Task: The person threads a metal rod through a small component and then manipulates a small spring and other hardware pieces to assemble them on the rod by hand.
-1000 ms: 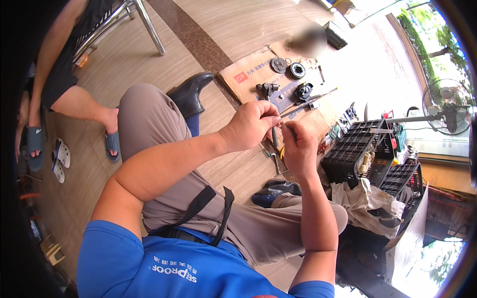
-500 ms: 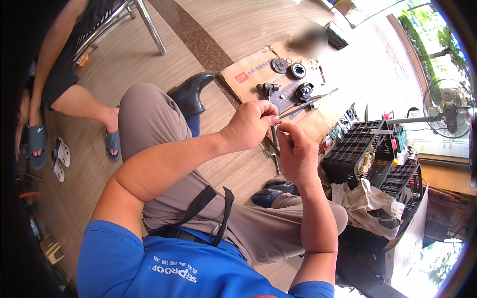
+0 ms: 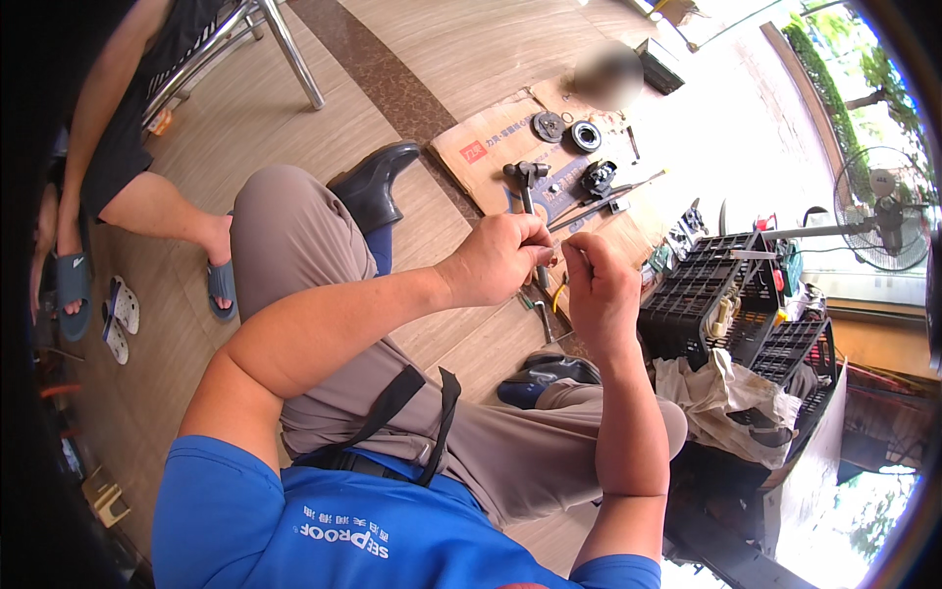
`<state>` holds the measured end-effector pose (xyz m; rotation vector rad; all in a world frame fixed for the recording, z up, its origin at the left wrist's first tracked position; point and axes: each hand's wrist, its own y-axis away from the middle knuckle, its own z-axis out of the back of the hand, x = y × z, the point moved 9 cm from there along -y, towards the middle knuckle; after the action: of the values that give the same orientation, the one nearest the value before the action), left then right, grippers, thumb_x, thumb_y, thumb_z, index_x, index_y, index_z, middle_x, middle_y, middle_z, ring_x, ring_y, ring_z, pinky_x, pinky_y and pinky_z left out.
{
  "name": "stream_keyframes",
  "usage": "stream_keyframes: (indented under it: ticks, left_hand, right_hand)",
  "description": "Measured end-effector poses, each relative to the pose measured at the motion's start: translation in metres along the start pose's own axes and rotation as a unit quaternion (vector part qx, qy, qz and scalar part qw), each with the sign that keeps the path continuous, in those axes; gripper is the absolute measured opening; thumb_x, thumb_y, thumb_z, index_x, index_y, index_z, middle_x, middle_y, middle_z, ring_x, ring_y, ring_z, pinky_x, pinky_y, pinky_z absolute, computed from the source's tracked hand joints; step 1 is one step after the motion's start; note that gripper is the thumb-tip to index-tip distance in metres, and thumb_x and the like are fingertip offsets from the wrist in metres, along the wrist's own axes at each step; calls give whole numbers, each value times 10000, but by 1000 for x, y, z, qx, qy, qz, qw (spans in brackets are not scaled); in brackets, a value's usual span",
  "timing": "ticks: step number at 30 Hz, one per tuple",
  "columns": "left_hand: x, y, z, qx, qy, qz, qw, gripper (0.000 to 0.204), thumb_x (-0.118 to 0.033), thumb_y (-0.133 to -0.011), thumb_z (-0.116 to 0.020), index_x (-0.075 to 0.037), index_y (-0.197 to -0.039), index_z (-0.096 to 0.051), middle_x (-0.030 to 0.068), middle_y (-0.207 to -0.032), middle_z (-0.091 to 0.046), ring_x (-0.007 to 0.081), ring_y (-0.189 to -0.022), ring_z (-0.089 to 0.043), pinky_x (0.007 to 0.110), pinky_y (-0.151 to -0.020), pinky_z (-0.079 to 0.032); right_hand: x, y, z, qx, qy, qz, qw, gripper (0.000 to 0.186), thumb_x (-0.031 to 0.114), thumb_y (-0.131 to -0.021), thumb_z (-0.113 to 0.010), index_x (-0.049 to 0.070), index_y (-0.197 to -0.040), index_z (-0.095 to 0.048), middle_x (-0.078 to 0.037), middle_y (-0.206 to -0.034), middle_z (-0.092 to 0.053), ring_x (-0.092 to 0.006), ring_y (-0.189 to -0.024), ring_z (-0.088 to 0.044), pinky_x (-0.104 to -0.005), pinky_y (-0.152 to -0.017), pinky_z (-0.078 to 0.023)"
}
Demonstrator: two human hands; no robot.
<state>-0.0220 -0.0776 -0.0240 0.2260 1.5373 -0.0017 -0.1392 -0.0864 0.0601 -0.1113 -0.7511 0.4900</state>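
Both my hands are raised close together in front of my knees, fingers pinched. Between the fingertips of my left hand [image 3: 498, 257] shows a small reddish piece [image 3: 552, 262], too small to name. My right hand [image 3: 602, 294] is closed just to its right, its fingertips a little apart from the left ones; whether it grips anything is hidden. Below and beyond them a hammer [image 3: 527, 177] lies with its head on the flattened cardboard [image 3: 481, 182], its handle partly covered by my left hand. A black mechanical part [image 3: 599, 178] and a long thin rod [image 3: 628, 188] lie to its right.
Farther off on the cardboard are a dark disc [image 3: 549, 127] and a ring-shaped part [image 3: 585, 136]. Black plastic crates [image 3: 687, 294] with rags [image 3: 721, 393] stand at my right, near a fan [image 3: 886, 201]. Another person's leg [image 3: 167, 211] and a metal-legged chair [image 3: 291, 54] are at left.
My hands have drawn slightly apart, the right one shifting a bit to the right and upward. The left stays almost in place, still pinching. A yellow-handled item now shows between them.
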Motion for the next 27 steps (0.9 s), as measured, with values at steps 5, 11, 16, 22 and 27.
stream_keyframes:
  ticks: [5,11,16,22,27]
  left_hand:
    - [-3,3,-1,13,27,21,999,96,-76,-924,-609,16,-908,-629,81,-724,-650,109,-614,-593,290,-587,-493]
    - [-7,1,5,3,92,12,996,102,-66,-946,-585,30,-949,-619,49,-749,-646,87,-622,-586,263,-580,-497]
    - [-10,0,15,-22,105,25,994,91,-73,-968,-563,-4,-930,-608,4,-755,-599,56,-626,-561,220,-564,-481]
    - [-9,1,14,-31,70,20,997,97,-59,-942,-589,29,-963,-622,72,-804,-677,98,-651,-610,270,-594,-517]
    - [-2,-1,18,-51,66,20,996,83,-49,-933,-591,23,-951,-627,67,-790,-673,103,-653,-614,276,-602,-519]
  right_hand:
    - [-17,0,-4,0,-19,-51,998,37,96,-907,-637,61,-919,-644,-145,-662,-619,-272,-615,-642,-357,-558,-480]
    - [-65,10,-42,80,-246,-228,939,108,125,-935,-632,17,-937,-643,-23,-650,-573,-87,-565,-523,-265,-509,-418]
    - [-76,22,-58,148,-242,-344,895,141,115,-972,-564,2,-970,-648,-19,-712,-601,-80,-574,-543,-224,-504,-411]
    - [-44,14,-38,62,-342,-231,909,246,97,-1004,-492,15,-1230,-548,-45,-849,-648,-97,-696,-629,-226,-607,-484]
    - [-38,19,-62,103,-444,-237,858,236,111,-1008,-520,-26,-1198,-550,-48,-900,-652,-106,-697,-637,-236,-626,-517]
